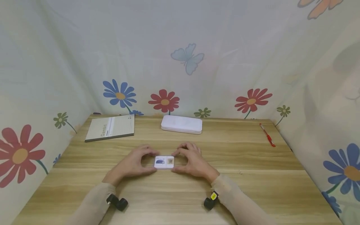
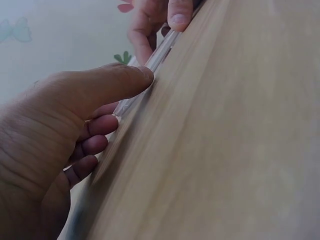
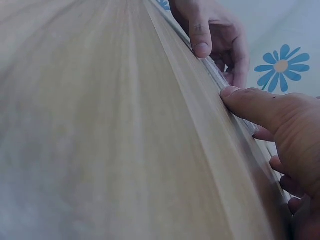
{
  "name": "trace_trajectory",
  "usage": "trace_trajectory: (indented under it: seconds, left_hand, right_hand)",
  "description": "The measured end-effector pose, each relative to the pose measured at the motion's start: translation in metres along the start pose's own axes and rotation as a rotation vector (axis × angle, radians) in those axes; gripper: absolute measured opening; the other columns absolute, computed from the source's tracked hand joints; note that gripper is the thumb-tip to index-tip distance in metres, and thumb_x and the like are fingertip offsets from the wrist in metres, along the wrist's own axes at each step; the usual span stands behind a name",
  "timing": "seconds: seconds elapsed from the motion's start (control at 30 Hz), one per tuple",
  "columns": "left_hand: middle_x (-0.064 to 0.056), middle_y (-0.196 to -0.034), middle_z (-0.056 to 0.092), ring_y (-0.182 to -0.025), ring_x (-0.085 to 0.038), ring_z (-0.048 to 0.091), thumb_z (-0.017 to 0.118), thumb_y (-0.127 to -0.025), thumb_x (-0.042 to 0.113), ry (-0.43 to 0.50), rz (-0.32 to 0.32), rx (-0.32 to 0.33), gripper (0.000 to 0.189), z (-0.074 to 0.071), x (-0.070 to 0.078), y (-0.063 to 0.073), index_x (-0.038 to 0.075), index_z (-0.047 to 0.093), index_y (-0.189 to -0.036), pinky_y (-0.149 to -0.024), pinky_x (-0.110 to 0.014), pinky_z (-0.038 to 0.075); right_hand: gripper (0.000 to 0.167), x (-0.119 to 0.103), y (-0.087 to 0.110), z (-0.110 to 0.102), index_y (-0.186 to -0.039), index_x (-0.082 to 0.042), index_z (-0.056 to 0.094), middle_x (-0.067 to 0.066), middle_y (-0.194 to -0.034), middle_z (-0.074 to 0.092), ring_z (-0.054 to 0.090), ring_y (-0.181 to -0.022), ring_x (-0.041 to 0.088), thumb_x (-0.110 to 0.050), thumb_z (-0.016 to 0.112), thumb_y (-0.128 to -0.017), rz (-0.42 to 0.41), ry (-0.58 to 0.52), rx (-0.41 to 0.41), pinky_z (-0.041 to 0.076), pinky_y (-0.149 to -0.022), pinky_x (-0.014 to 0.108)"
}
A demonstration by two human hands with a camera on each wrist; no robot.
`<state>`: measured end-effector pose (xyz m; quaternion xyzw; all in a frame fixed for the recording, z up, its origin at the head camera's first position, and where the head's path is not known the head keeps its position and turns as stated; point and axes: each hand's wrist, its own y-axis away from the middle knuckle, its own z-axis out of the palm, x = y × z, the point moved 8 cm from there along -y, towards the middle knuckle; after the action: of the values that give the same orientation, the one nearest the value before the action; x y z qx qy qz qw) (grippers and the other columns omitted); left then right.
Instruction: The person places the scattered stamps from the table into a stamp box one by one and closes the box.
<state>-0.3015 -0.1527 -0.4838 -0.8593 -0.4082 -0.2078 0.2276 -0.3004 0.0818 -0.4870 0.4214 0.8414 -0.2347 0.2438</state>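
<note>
A small flat plastic case point(image 1: 164, 167) lies on the table in the head view, in front of the person. Its top shows a dark blue patch on the left and a brownish one on the right; I cannot tell what these are. My left hand point(image 1: 135, 162) pinches the case's left end, thumb at the near corner and forefinger at the far one. At the opposite end my right hand point(image 1: 194, 161) grips it the same way. Both wrist views see the case edge-on, with a clear rim point(image 2: 161, 54) low against the wood.
A notebook point(image 1: 121, 126) lies at the back left of the wooden table point(image 1: 174, 200). Behind the case is a pale pencil case point(image 1: 181, 123). Toward the right edge rests a red pen point(image 1: 267, 135). Flower-printed cloth point(image 1: 225, 68) hangs around the back and sides.
</note>
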Motion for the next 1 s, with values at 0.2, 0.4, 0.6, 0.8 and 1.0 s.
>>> trace_trajectory:
  seconds: [0.2, 0.4, 0.6, 0.8, 1.0]
  left_hand:
    - [0.014, -0.119, 0.066, -0.112, -0.011, 0.06, 0.097, -0.085, 0.048, -0.007, -0.037, -0.011, 0.054, 0.0001, -0.0034, -0.0006, 0.033, 0.077, -0.132, -0.104, -0.047, 0.052]
    - [0.013, -0.119, 0.066, -0.112, -0.011, 0.06, 0.097, -0.084, 0.049, -0.003, -0.05, -0.014, 0.054, 0.0006, -0.0035, 0.0007, 0.032, 0.077, -0.132, -0.104, -0.048, 0.052]
    - [0.013, -0.122, 0.067, -0.114, -0.012, 0.06, 0.096, -0.085, 0.052, 0.004, -0.069, -0.015, 0.058, 0.0001, -0.0055, 0.0009, 0.031, 0.076, -0.135, -0.106, -0.05, 0.052]
    - [0.012, -0.122, 0.066, -0.114, -0.013, 0.06, 0.096, -0.085, 0.053, 0.008, -0.092, -0.03, 0.057, 0.0001, -0.0067, 0.0009, 0.031, 0.076, -0.134, -0.107, -0.05, 0.052]
    - [0.014, -0.121, 0.065, -0.114, -0.012, 0.06, 0.097, -0.084, 0.052, 0.007, -0.098, -0.033, 0.056, 0.0003, -0.0067, 0.0, 0.031, 0.076, -0.132, -0.108, -0.05, 0.052]
  right_hand:
    - [0.052, -0.0001, -0.0002, -0.0011, -0.131, -0.031, 0.077, 0.001, -0.149, 0.054, 0.041, -0.143, 0.026, -0.051, 0.096, -0.086, 0.004, -0.008, 0.008, 0.027, -0.119, 0.058]
    - [0.052, 0.0017, 0.0, 0.0007, -0.132, -0.033, 0.076, -0.001, -0.148, 0.054, 0.041, -0.143, 0.024, -0.052, 0.095, -0.087, 0.007, 0.003, 0.003, 0.027, -0.118, 0.055]
    - [0.053, 0.0024, -0.0009, 0.0005, -0.131, -0.034, 0.077, 0.0, -0.148, 0.054, 0.041, -0.142, 0.025, -0.052, 0.096, -0.086, 0.007, 0.005, 0.009, 0.028, -0.119, 0.056]
    - [0.054, 0.0017, -0.0008, 0.0003, -0.133, -0.034, 0.076, -0.001, -0.149, 0.053, 0.041, -0.142, 0.025, -0.053, 0.095, -0.086, 0.008, 0.011, 0.004, 0.029, -0.117, 0.055]
    - [0.053, 0.0014, -0.0001, 0.0006, -0.135, -0.034, 0.075, 0.0, -0.149, 0.053, 0.041, -0.142, 0.024, -0.054, 0.093, -0.088, 0.003, 0.021, -0.004, 0.029, -0.118, 0.055]
